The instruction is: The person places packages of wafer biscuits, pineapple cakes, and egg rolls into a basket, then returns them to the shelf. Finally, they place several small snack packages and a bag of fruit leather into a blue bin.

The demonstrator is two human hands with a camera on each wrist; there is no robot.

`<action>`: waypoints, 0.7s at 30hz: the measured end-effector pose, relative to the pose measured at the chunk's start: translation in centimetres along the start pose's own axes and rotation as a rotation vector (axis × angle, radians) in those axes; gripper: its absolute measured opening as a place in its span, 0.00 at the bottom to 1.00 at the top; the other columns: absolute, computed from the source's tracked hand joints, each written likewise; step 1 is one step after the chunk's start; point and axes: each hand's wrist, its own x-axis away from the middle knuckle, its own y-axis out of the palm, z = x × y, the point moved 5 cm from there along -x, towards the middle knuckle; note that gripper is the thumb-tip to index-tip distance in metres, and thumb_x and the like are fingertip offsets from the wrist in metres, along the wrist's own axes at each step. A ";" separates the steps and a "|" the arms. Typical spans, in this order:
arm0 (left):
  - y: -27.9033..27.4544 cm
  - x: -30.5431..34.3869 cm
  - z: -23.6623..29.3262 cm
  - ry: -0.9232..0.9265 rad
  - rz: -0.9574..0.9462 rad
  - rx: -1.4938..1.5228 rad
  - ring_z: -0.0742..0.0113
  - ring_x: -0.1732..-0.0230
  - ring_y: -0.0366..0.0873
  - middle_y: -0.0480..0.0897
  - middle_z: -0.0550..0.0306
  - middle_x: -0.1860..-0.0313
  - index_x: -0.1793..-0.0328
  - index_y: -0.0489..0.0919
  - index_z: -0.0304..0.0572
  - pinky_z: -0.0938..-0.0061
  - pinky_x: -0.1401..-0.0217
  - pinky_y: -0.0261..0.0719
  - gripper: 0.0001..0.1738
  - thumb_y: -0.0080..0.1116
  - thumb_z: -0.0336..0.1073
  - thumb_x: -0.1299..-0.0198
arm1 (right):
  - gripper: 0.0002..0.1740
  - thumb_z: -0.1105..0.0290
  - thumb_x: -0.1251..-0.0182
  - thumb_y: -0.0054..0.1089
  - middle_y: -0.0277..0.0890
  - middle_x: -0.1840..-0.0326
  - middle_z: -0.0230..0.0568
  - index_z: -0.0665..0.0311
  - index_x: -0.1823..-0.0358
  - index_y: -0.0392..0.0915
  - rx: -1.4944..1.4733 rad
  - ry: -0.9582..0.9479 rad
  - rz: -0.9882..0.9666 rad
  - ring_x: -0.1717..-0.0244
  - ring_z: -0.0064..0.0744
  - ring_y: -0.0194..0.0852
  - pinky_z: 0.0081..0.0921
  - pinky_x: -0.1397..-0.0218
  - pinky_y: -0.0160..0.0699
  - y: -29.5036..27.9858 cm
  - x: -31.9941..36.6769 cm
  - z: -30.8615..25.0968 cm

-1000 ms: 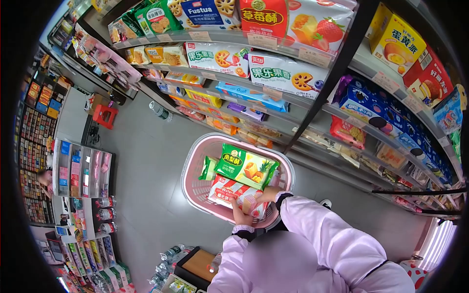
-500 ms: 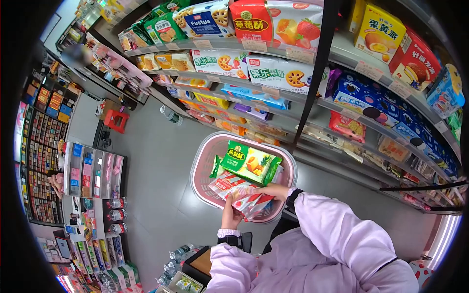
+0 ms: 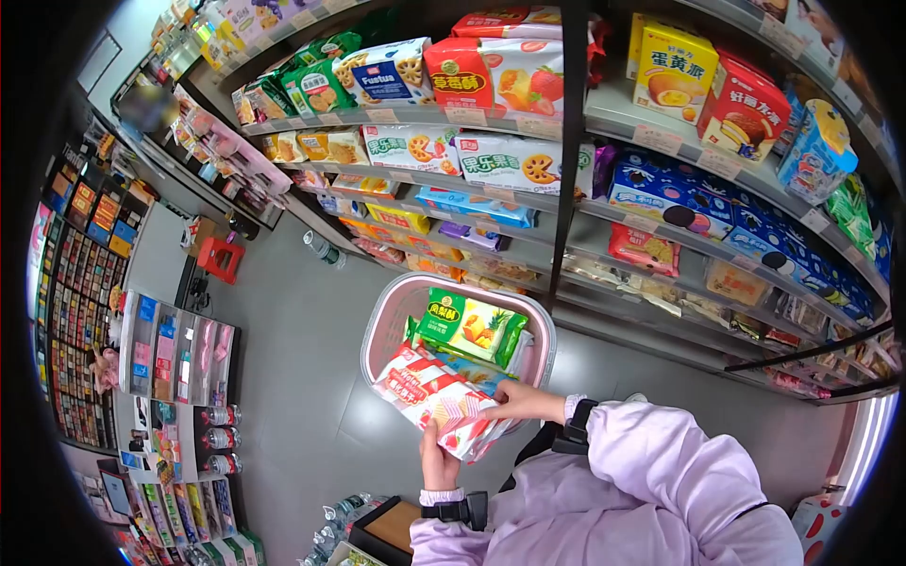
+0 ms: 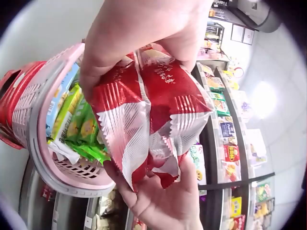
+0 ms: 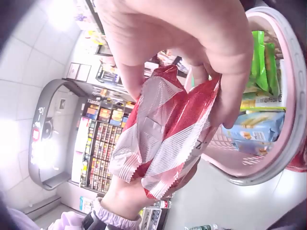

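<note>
Clamps left hand (image 3: 439, 460) and right hand (image 3: 522, 401) on shiny red-and-white plastic wafer packaging (image 3: 423, 389) at lower centre of the head view, across the lower-left rim of a pink plastic basket (image 3: 376, 316). Holds it near a green rectangular pineapple-print packet (image 3: 472, 325) and a light-blue packet (image 5: 259, 129) inside the basket, facing grey shelves (image 3: 425, 117) in the upper frame.

Pink basket (image 3: 382, 340), slotted walls: contained a green pineapple-pictured packet (image 3: 472, 325) and, beside it, a blue packet (image 5: 254, 132). Left shelf (image 3: 425, 117), grey: bore a white-and-blue Fustua packet (image 3: 387, 74) and, to its right, a red-and-white strawberry packet (image 3: 495, 75). Right shelf (image 3: 612, 106), likewise grey: bore a yellow box (image 3: 673, 71) and a red box (image 3: 746, 108). Floor (image 3: 293, 349), glossy grey: carried clear bottles (image 3: 324, 248) and a red stool (image 3: 220, 257).
</note>
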 end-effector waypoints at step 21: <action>16.4 1.5 0.7 0.290 -0.403 -0.045 0.62 0.48 0.72 0.71 0.49 0.47 0.40 0.59 0.32 0.68 0.45 0.71 0.29 0.56 0.36 0.45 | 0.47 0.65 0.46 0.63 0.44 0.31 0.38 0.58 0.32 0.39 -1.093 -0.523 0.034 0.32 0.32 0.44 0.33 0.31 0.47 -3.3 10.8 -4.6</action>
